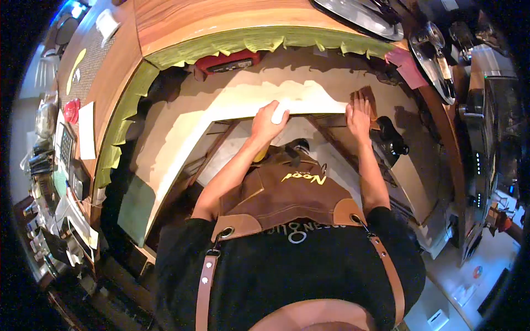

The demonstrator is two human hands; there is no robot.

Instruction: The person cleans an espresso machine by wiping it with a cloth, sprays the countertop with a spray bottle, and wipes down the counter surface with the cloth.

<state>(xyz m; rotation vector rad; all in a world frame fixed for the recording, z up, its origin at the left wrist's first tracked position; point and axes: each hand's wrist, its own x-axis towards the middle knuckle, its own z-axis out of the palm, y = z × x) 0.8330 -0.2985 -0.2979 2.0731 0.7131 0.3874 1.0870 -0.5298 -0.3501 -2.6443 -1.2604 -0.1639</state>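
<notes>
My left hand [268, 122] is at the front edge of a pale shelf [232, 106], its fingers curled around a small white rounded object [279, 113] whose kind I cannot make out. Farther right, my right hand [359, 115] lies with fingers stretched out over the same edge. Just beyond those fingers is a brown flat item [366, 97], partly covered by the hand. I wear a brown apron [292, 193] with yellow lettering over a black shirt.
A wooden counter [221, 22] with a green ruffled trim [215, 51] curves above the shelf. Beneath it sits a red box [229, 62]. A black object [391, 139] lies right of my right hand. Metal trays [364, 19] and a calculator [66, 144] stand on the counters.
</notes>
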